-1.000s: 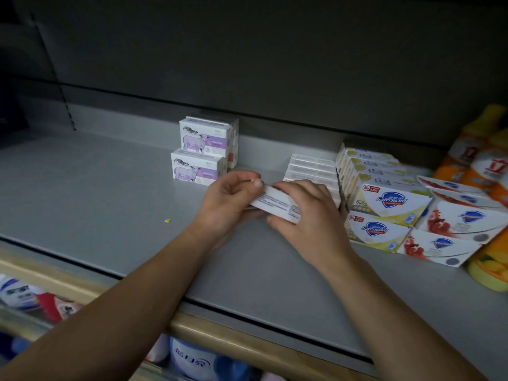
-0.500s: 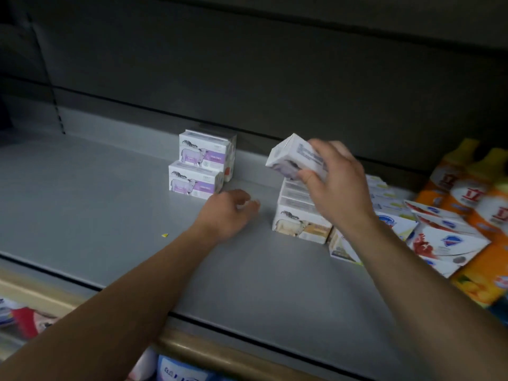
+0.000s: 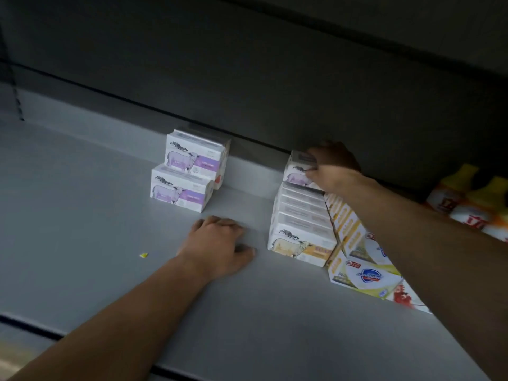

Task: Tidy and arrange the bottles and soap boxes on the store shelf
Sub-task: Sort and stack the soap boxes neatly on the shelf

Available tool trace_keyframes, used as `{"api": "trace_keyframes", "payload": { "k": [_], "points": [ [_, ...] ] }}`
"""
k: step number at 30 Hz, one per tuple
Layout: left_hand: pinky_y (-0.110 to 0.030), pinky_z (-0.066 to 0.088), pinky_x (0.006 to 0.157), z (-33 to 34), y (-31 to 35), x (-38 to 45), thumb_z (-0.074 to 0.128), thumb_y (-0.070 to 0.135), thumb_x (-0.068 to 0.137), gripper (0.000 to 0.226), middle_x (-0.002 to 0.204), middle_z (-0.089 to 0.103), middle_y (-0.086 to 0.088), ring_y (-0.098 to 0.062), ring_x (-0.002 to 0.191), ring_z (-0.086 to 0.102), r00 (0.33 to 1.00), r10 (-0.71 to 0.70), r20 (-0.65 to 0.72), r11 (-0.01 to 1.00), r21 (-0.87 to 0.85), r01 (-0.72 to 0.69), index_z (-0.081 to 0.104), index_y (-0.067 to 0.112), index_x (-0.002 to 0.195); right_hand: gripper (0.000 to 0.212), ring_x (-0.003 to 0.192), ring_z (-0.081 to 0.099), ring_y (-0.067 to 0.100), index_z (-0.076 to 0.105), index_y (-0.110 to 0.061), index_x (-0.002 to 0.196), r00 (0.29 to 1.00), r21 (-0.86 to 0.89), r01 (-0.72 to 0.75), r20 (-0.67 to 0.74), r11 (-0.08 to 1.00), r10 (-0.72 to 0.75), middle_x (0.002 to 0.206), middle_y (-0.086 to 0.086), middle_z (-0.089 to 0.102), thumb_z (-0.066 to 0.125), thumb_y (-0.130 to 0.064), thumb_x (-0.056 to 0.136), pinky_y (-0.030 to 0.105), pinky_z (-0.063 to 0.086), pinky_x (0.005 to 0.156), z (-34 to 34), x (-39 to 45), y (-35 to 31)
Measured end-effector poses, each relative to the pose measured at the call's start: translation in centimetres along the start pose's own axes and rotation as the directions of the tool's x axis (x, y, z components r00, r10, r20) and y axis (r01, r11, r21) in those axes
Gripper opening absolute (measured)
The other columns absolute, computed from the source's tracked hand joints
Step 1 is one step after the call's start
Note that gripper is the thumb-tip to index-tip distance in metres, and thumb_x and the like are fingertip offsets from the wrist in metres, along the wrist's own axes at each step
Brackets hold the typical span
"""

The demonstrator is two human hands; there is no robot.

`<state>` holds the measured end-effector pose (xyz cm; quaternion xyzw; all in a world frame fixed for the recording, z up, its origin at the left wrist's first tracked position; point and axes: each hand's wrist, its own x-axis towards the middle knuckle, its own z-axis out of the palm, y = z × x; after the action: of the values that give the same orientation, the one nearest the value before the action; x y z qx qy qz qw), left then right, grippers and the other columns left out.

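Observation:
My right hand (image 3: 331,166) grips a white and purple soap box (image 3: 297,170) with a sheep picture, held on top of the back end of a row of white sheep soap boxes (image 3: 301,224). Fingers lying loosely, my left hand (image 3: 220,243) rests palm down on the grey shelf (image 3: 96,215), holding nothing. Two stacked purple sheep soap boxes (image 3: 187,171) stand near the back wall, left of the row. Yellow and white shield-logo soap boxes (image 3: 360,259) lean against the row's right side. Orange bottles (image 3: 467,199) stand at the far right.
A dark back panel rises behind the shelf. A small yellow scrap (image 3: 143,255) lies on the shelf left of my left hand. The shelf's front edge (image 3: 82,336) runs along the bottom. My right forearm crosses over the shield-logo boxes.
My right hand carried the soap box from in front of me up and back onto the rear of the row. My left hand let go of it and settled flat on the shelf.

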<state>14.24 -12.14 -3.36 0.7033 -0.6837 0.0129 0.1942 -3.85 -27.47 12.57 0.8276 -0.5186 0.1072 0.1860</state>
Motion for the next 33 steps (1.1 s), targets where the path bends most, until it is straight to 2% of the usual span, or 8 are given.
{"api": "trace_keyframes", "payload": {
  "k": [3,8,13,18,26,29,31,33],
  "points": [
    [-0.033,0.024,0.11,0.1,-0.1,0.1,0.039,0.07,0.076,0.066,0.138,0.051,0.011,-0.017,0.132,0.038,1.0,-0.017,0.004,0.999,-0.036,0.017,0.054,0.035,0.129,0.036,0.124,0.045,0.032,0.06,-0.023,0.122,0.997,-0.089,-0.039,0.057,0.995,0.044,0.132,0.005,0.053,0.061,-0.029,0.087,0.04,0.044,0.096,0.9,0.7,-0.1],
    [-0.034,0.024,0.11,-0.1,0.0,0.0,0.034,0.07,0.069,0.072,0.138,0.05,0.011,-0.017,0.132,0.037,1.0,-0.026,0.011,0.997,-0.076,0.027,0.055,0.036,0.129,0.041,0.124,0.048,0.032,0.054,-0.018,0.126,0.992,-0.075,-0.108,0.058,0.991,0.113,0.134,0.007,0.049,0.063,-0.013,0.087,0.043,0.046,0.099,1.8,1.3,-0.7],
    [-0.034,0.023,0.111,-0.2,0.1,-0.1,0.047,0.066,0.08,0.059,0.14,0.048,0.011,-0.017,0.132,0.036,0.999,-0.031,0.028,0.997,-0.069,0.033,0.054,0.036,0.129,0.049,0.128,0.047,0.032,0.048,-0.019,0.135,0.979,-0.02,-0.067,0.191,0.998,0.07,0.143,0.008,0.046,0.057,-0.037,0.09,0.04,0.043,0.103,1.7,1.1,-0.9],
    [-0.035,0.025,0.111,-0.5,0.4,-0.2,0.048,0.061,0.082,0.053,0.14,0.049,0.008,-0.019,0.132,0.037,0.999,-0.039,0.032,0.996,-0.073,0.041,0.056,0.033,0.127,0.074,0.146,0.025,0.032,0.013,-0.03,0.156,0.943,-0.017,-0.063,0.327,0.998,0.065,0.163,0.007,0.016,0.04,-0.061,0.094,0.048,0.028,0.116,2.5,-0.5,-1.0],
    [-0.035,0.022,0.115,-0.8,0.3,-0.2,0.05,0.063,0.081,0.057,0.144,0.046,0.01,-0.018,0.136,0.034,0.998,-0.042,0.042,0.995,-0.089,0.046,0.052,0.037,0.132,0.082,0.146,0.023,0.037,0.005,-0.027,0.156,0.921,-0.037,-0.142,0.361,0.989,0.146,0.164,0.006,0.009,0.036,-0.067,0.092,0.052,0.026,0.116,2.6,-1.3,-1.9],
    [-0.036,0.024,0.115,-1.1,0.3,-0.2,0.051,0.062,0.081,0.058,0.143,0.048,0.009,-0.019,0.135,0.037,0.998,-0.043,0.046,0.994,-0.103,0.048,0.053,0.036,0.133,0.07,0.138,0.037,0.037,0.026,-0.026,0.152,0.95,-0.01,-0.158,0.271,0.987,0.154,0.156,0.009,0.032,0.037,-0.063,0.094,0.047,0.032,0.109,1.7,-2.5,-2.7],
    [-0.035,0.026,0.115,-1.2,0.3,-0.1,0.055,0.057,0.083,0.054,0.143,0.049,0.008,-0.018,0.135,0.039,0.998,-0.044,0.035,0.992,-0.119,0.048,0.054,0.035,0.133,0.056,0.125,0.048,0.037,0.044,-0.022,0.142,0.988,0.109,-0.133,0.099,0.985,0.122,0.14,0.012,0.051,0.042,-0.053,0.095,0.043,0.038,0.101,1.0,-4.1,-3.8],
    [-0.033,0.03,0.113,-1.3,0.2,-0.1,0.057,0.053,0.084,0.051,0.141,0.053,0.007,-0.018,0.133,0.043,0.999,-0.048,0.021,0.988,-0.146,0.05,0.057,0.033,0.131,0.048,0.122,0.049,0.034,0.051,-0.019,0.136,0.995,0.27,-0.085,-0.024,0.959,0.095,0.135,0.01,0.054,0.046,-0.044,0.095,0.04,0.041,0.098,1.2,-6.7,-5.2]
  ]
}}
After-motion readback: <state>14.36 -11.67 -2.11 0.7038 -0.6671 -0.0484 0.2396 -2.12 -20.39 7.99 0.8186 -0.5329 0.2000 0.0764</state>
